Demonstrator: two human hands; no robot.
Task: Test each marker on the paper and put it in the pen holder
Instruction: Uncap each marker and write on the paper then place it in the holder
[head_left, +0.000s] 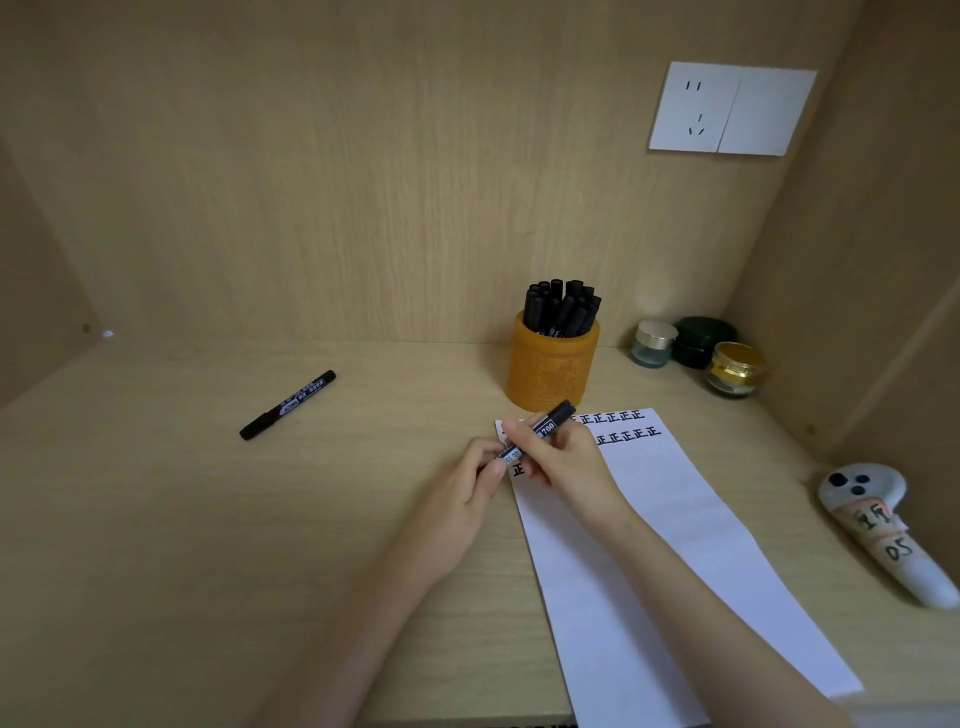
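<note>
Marker (549, 427) tilts over the paper's (654, 519) top-left corner, pen holder (553, 364) just behind; desk (208, 519) runs broad leftward, side wall (857, 260) near on the right; I see the right hand (563, 460) gripping its barrel, left hand (480, 475) pinching its lower end

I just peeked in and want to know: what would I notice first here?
The left hand and right hand together hold a black marker over the top of the white paper, by rows of bold black marks. Behind stands an orange pen holder packed with more markers. A lone marker lies far left on the desk.
</note>
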